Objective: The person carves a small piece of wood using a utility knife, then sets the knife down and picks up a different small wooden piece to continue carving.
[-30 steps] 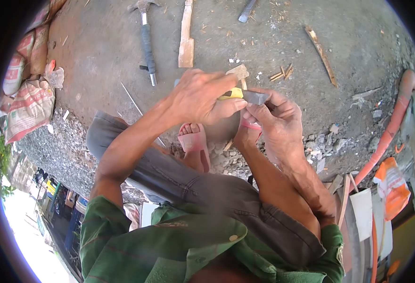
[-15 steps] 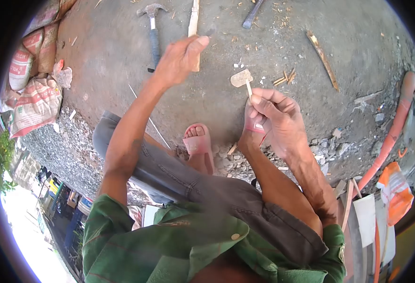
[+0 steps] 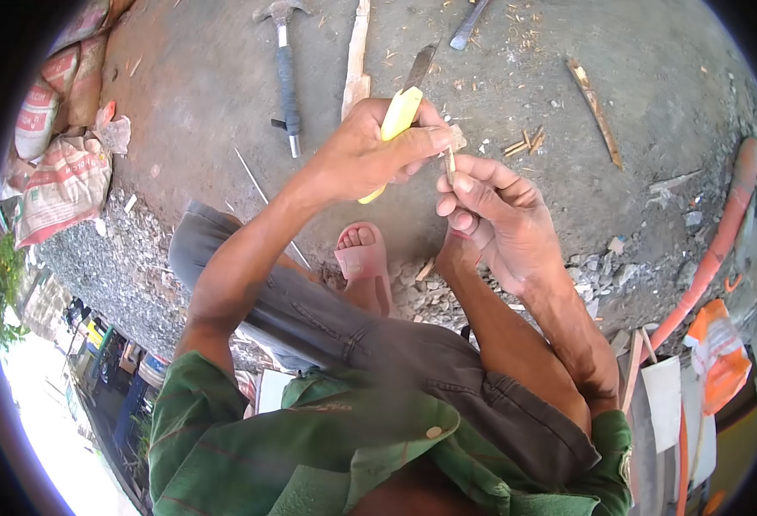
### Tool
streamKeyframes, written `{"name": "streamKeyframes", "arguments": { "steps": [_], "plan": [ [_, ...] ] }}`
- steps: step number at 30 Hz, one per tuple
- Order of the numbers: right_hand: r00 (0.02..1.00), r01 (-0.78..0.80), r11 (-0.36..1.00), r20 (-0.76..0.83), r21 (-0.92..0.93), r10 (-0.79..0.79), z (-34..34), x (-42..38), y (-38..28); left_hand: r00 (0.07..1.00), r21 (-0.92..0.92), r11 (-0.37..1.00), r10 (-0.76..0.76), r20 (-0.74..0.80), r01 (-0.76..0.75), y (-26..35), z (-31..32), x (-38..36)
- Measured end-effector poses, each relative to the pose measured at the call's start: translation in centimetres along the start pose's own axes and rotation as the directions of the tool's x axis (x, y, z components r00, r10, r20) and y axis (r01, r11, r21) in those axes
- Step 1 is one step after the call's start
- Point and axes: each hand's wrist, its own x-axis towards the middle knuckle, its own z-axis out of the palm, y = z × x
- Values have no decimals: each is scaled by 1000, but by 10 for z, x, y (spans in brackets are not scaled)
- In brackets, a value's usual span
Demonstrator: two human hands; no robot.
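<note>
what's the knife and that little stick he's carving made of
Knife: the handle looks like smooth yellow plastic; the blade is dull grey, likely metal. Stick: pale and matt, probably wood or bamboo, like the shavings on the ground.

You're out on sunlit bare concrete ground [image 3: 206,77] littered with wood chips, gravel [image 3: 95,258] and cement sacks [image 3: 60,185] piled along your left.

Both forearms reach forward over the bent knees and meet in front; the left hand [image 3: 370,155] is curled into a closed grip, thumb stretched along the top toward the other hand; the right hand [image 3: 494,211] has its fingertips [image 3: 449,182] pinched together, wrist bent, knuckles upward.
</note>
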Motion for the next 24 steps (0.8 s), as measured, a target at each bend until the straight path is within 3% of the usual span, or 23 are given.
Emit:
{"name": "streamKeyframes", "arguments": {
  "steps": [4,5,7,10,19,22,24],
  "plan": [
    [999,52,999,10,-9,-52,-5,0,3,998,125,991,42,-42,-36,0,4,0],
    [998,67,998,13,7,-67,-6,0,2,981,300,938,191,-27,-174,0,1,-1],
    [996,83,997,-14,8,-83,-4,-1,1,886,598,690,458,75,-407,0,-5,-2],
    [994,105,993,-5,51,-105,-5,0,1,888,740,541,428,167,-399,-5,6,-9],
    [999,38,996,26,86,-40,-7,1,2,885,818,426,418,203,-388,-13,2,-7],
    [995,1,991,103,132,-15,-15,4,2,862,780,451,459,214,-434,-14,-6,-2],
    [993,-34,989,118,142,18,-12,1,2,863,834,418,490,127,-360,-22,-20,8]
  ]
}}
